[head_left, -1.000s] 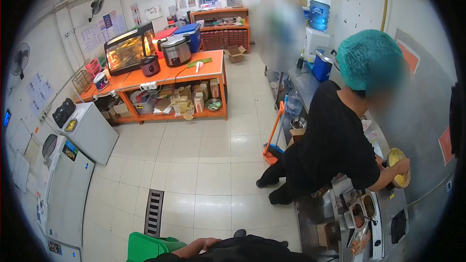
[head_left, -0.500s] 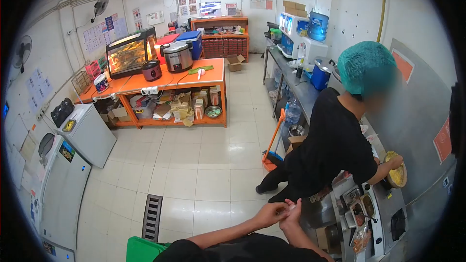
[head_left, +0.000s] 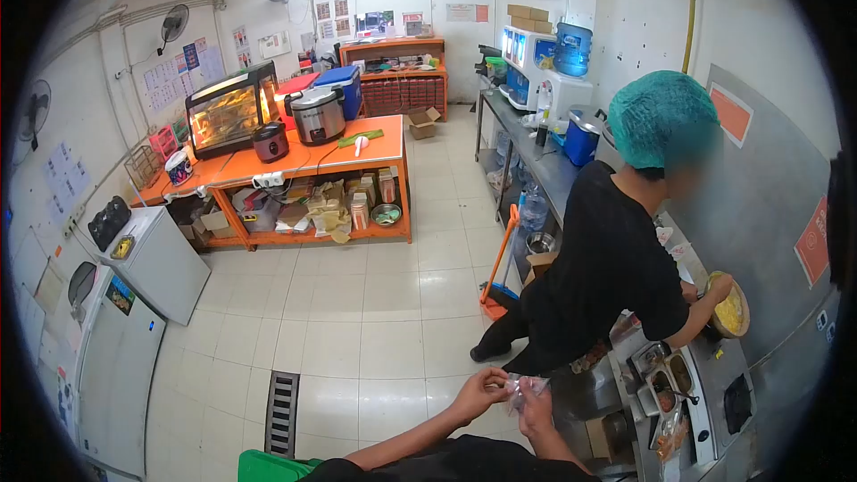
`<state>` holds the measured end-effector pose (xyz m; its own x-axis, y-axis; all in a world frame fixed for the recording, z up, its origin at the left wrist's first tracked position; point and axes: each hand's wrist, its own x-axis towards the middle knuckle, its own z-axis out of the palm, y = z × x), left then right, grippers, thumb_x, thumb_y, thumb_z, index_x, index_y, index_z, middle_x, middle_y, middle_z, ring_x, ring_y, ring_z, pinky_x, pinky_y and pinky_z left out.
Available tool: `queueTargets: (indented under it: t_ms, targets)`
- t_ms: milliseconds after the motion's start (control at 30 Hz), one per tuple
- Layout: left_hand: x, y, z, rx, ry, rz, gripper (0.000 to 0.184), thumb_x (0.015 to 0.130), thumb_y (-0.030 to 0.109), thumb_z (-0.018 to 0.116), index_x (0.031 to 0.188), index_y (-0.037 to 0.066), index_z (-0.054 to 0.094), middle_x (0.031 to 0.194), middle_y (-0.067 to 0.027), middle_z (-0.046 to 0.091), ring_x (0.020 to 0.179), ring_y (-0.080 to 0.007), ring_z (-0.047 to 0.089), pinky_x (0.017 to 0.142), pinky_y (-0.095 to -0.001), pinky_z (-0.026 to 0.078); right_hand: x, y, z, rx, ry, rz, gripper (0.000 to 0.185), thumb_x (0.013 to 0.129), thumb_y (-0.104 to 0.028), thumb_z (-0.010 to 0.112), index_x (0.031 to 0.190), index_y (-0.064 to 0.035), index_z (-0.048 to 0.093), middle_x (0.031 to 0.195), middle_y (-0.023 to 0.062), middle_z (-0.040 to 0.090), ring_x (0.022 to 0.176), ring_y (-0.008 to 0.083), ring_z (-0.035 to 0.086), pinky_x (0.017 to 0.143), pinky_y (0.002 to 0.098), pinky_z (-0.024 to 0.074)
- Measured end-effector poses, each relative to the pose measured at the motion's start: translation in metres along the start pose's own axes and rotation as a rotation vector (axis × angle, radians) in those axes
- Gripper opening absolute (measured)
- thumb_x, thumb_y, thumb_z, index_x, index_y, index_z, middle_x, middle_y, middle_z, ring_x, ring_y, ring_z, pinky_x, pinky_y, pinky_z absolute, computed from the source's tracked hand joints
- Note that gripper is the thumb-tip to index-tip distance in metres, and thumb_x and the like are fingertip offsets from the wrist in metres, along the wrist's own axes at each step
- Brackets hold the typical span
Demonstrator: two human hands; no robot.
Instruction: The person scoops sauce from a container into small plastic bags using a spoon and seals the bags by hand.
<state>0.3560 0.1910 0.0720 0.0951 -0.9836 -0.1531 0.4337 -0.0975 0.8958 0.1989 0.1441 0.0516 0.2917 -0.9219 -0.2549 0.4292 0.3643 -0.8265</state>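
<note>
Low in the view, in front of my body, a small clear plastic bag point(head_left: 515, 400) is stretched between my two hands. My left hand point(head_left: 480, 395) pinches its left side with thumb and forefinger. On the other side my right hand point(head_left: 537, 412) is closed around the bag, with crumpled plastic showing above the fingers. Whether anything is inside the bag cannot be made out.
To the right a person in a green hair net point(head_left: 665, 120) handles a bowl of yellow food point(head_left: 730, 312) at the counter. Sauce trays point(head_left: 662, 388) sit nearer me. A broom point(head_left: 505, 250) stands behind that person; an orange table point(head_left: 308, 161) is farther left. A green bin point(head_left: 268, 466) is below.
My hands were pressed together and have moved slightly apart, so the clear bag shows between them. The view has shifted a little. The other person's hand on the bowl has moved slightly.
</note>
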Motion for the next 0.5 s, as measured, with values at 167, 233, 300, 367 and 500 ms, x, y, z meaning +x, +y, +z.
queueTargets:
  t_ms: [167,233,300,367,500]
  targets:
    - [0.006,-0.006,-0.01,0.165,-0.08,-0.077,0.023,0.092,0.017,0.073,0.104,-0.001,0.066,0.094,-0.0039,0.07,0.093,-0.0137,0.068,0.084,-0.0278,0.054,-0.007,-0.003,0.006,-0.093,-0.024,-0.07,0.014,0.089,-0.012,0.075,0.094,-0.0078,0.063,0.088,0.0017,0.066,0.082,0.0143,0.064,0.077,0.0301,0.0497]
    - [0.008,-0.005,-0.01,0.294,-0.041,-0.055,0.022,0.093,0.018,0.073,0.103,-0.001,0.068,0.093,-0.0045,0.071,0.092,-0.0135,0.069,0.082,-0.0278,0.054,-0.011,-0.012,0.014,-0.056,-0.001,-0.042,0.015,0.087,-0.01,0.076,0.094,-0.0075,0.063,0.088,0.0021,0.068,0.082,0.0142,0.065,0.076,0.0291,0.0496]
    - [0.009,0.001,-0.007,0.422,-0.004,-0.035,0.022,0.093,0.018,0.072,0.103,-0.001,0.07,0.093,-0.005,0.073,0.091,-0.0133,0.07,0.081,-0.0279,0.054,-0.014,-0.023,0.014,-0.156,-0.02,0.001,0.018,0.085,-0.007,0.077,0.097,-0.0065,0.064,0.093,0.0036,0.07,0.083,0.0139,0.066,0.075,0.0276,0.0496]
    - [0.007,0.013,-0.002,0.688,0.047,0.064,0.021,0.094,0.019,0.071,0.101,-0.001,0.072,0.09,-0.0081,0.075,0.087,-0.0141,0.071,0.08,-0.0295,0.054,-0.002,-0.012,-0.01,-0.165,-0.032,0.013,0.019,0.085,-0.006,0.077,0.099,-0.0061,0.065,0.094,0.0038,0.07,0.083,0.0137,0.066,0.075,0.0274,0.0497]
    - [0.009,0.012,0.006,0.692,0.083,0.191,0.02,0.094,0.019,0.07,0.099,0.0,0.072,0.089,-0.0118,0.075,0.084,-0.0164,0.072,0.079,-0.0312,0.055,-0.004,-0.019,-0.011,-0.186,-0.021,0.043,0.023,0.084,-0.004,0.077,0.104,-0.0044,0.067,0.094,0.0036,0.07,0.084,0.0138,0.067,0.075,0.0279,0.0509]
